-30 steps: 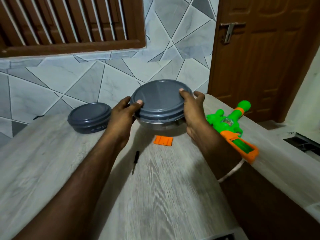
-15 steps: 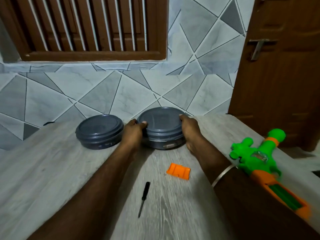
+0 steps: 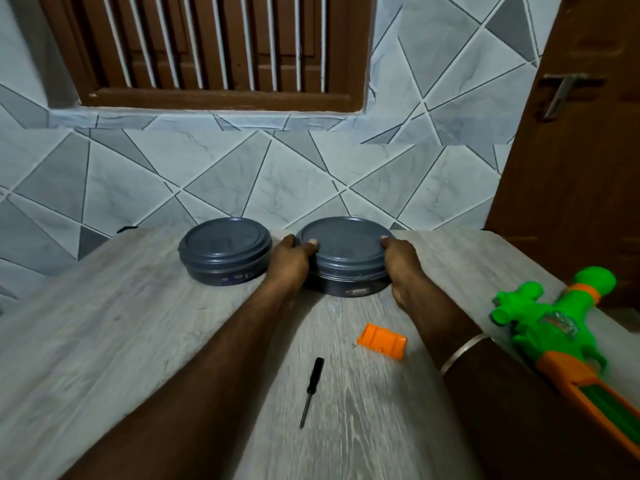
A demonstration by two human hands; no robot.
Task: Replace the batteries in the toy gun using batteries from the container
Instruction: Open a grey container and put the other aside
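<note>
The grey container (image 3: 346,251), held up in the air a second ago, has been set down on the table (image 3: 104,341). It is gripped at both sides by the left hand (image 3: 289,263) and the right hand (image 3: 403,268), fingers curled round its lid. A second container (image 3: 225,251) is seen just left of it. The toy gun (image 3: 554,327) is seen to its right; the orange cover (image 3: 381,341) and screwdriver (image 3: 311,391) are laid in front of it.

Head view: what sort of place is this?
Likely a room in a home, not a lab: geometric grey wall tiles, a brown wooden window with bars, a panelled wooden door, and a wood-grain tabletop as the work surface.
</note>
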